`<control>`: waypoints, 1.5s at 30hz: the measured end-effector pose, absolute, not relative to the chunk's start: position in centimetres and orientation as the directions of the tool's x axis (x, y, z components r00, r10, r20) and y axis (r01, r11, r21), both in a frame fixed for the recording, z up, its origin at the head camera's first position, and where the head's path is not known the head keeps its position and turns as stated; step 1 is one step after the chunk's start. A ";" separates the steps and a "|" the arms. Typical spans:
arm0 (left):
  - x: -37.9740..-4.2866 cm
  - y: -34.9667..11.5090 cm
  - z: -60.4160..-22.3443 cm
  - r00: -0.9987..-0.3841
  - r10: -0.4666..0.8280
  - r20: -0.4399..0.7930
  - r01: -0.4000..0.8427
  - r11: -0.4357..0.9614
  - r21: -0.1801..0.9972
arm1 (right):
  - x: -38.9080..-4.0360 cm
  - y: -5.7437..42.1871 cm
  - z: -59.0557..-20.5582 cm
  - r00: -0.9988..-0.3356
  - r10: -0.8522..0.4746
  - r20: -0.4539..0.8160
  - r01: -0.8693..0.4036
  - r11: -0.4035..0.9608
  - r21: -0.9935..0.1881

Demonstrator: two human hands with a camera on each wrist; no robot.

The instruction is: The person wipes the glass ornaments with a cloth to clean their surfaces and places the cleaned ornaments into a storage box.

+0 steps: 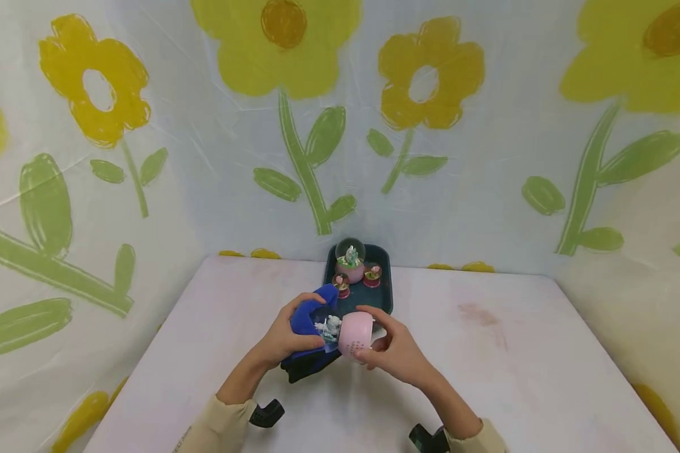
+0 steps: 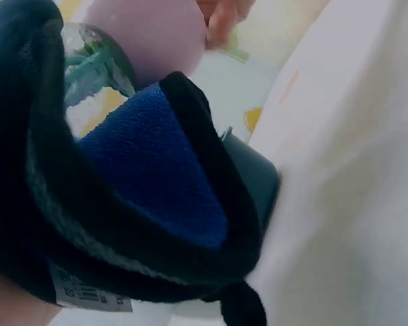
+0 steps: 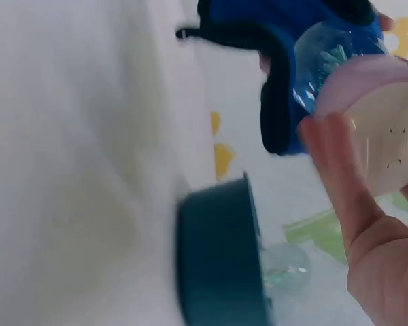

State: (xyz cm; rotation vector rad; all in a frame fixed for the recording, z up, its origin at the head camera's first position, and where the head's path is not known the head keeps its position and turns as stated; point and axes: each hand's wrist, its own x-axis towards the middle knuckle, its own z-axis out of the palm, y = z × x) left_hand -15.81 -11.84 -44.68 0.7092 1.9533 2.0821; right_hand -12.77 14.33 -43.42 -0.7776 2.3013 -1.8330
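Between my two hands, above the table, a snow globe [image 1: 356, 333] lies on its side, its pink base to the right and its glass ball to the left. My right hand [image 1: 393, 352] grips the pink base; the pale underside of the base [image 3: 387, 136] faces the right wrist camera. In my left hand [image 1: 286, 340] is a blue cloth [image 1: 306, 318] with dark edging, wrapped partly round the glass ball. A small printed label [image 2: 92, 295] shows on the cloth in the left wrist view. White and teal figures are visible inside the glass.
Just beyond my hands stands a dark teal tray [image 1: 386, 292] at the table's back edge. It holds a larger snow globe [image 1: 350, 267] on a pink base and two small ones with red bases, a left one [image 1: 341, 284] and a right one [image 1: 372, 275]. A flower-printed curtain [image 1: 340, 157] hangs behind.
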 end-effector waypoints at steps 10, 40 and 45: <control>-16.9 -10.9 -43.2 -0.880 0.443 0.172 0.201 0.020 0.979 | -13.2 15.0 -42.3 -0.716 -0.493 0.494 -0.684 0.354 -0.637; -15.3 -9.2 -45.1 -0.941 0.288 0.178 0.145 -0.135 0.980 | -12.8 14.9 -44.6 -0.728 -0.437 0.528 -0.648 0.187 -0.738; -15.2 -8.7 -45.8 -0.937 0.348 0.016 -0.052 -0.183 0.982 | -11.9 15.4 -43.7 -0.396 -0.633 0.665 -0.903 0.398 -0.159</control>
